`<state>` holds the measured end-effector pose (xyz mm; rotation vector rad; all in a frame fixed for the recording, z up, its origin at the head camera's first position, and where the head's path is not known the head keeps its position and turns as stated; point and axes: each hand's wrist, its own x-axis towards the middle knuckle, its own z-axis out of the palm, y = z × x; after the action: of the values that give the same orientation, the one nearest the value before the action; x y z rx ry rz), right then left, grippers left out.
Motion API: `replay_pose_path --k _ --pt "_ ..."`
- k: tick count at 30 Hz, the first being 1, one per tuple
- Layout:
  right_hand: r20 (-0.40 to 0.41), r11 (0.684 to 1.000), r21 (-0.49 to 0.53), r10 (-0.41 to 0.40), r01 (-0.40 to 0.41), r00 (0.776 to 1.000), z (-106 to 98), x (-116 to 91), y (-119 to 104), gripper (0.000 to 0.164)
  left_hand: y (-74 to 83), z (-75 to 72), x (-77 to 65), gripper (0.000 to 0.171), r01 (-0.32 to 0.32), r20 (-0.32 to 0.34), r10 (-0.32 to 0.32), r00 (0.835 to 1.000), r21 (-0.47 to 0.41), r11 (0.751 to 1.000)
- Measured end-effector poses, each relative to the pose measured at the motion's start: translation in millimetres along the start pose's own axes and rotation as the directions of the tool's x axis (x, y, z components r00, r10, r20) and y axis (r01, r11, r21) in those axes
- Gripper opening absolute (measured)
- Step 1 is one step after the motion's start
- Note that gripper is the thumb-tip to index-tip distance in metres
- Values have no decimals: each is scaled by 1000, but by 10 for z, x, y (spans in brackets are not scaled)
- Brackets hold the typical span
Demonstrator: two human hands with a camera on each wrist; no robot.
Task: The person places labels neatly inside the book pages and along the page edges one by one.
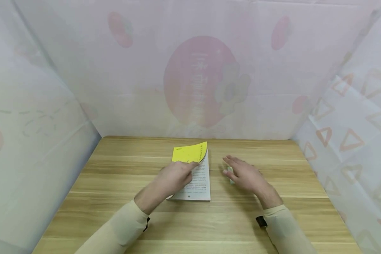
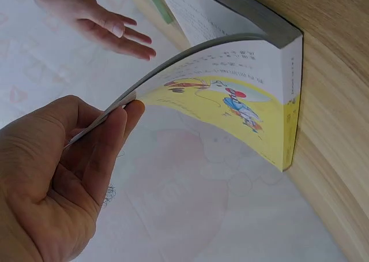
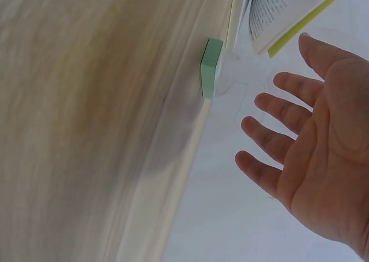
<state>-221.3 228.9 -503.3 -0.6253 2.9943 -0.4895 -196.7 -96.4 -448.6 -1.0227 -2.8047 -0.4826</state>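
Note:
A paperback book (image 1: 201, 181) with a yellow and white cover (image 2: 230, 100) lies on the table, left of the middle. My left hand (image 1: 174, 178) pinches the outer edge of its raised front part between thumb and fingers, and the cover bends upward in the left wrist view. Printed text shows on the page beneath. To the right of the book, my right hand (image 1: 247, 176) hovers with its fingers spread and straight, holding nothing. Below it a small pale green block (image 3: 211, 68) rests on the table, partly hidden by that hand in the head view.
The wood-grain table (image 1: 114, 218) reaches back to a pale printed cloth wall (image 1: 139, 106). Similar cloth walls stand at its left and right sides. Both forearms come in from the front edge.

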Motion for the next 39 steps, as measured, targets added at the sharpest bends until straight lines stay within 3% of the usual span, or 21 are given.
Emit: replay_pose_path --k 8,15,20,23,28,33,36,39 --pt "39 999 -24 -24 25 999 49 23 -109 67 -103 -103 -133 46 30 -54 -30 998 5 1000" --pt "39 997 -25 -76 77 996 56 21 -206 64 -175 -164 -276 49 72 -127 -61 990 92 993" --pt "46 994 -21 -107 109 993 71 32 -248 62 -194 -181 -322 53 125 -122 -106 987 166 978" --pt "52 992 -28 -125 127 991 79 40 -274 61 -212 -178 -346 54 118 -128 -85 988 275 954" --pt "64 989 -41 -138 141 988 91 64 -321 61 -272 -173 -393 55 64 -138 3 990 475 878" --pt "80 985 -40 -162 165 984 104 89 -373 60 -329 -198 -429 43 25 -69 14 998 537 843" --pt "93 980 -46 -186 191 978 123 106 -402 61 -361 -222 -439 42 -9 30 -9 999 528 849" --pt "108 976 -49 -207 213 972 146 116 -432 63 -399 -232 -444 46 -51 139 -20 990 491 870"
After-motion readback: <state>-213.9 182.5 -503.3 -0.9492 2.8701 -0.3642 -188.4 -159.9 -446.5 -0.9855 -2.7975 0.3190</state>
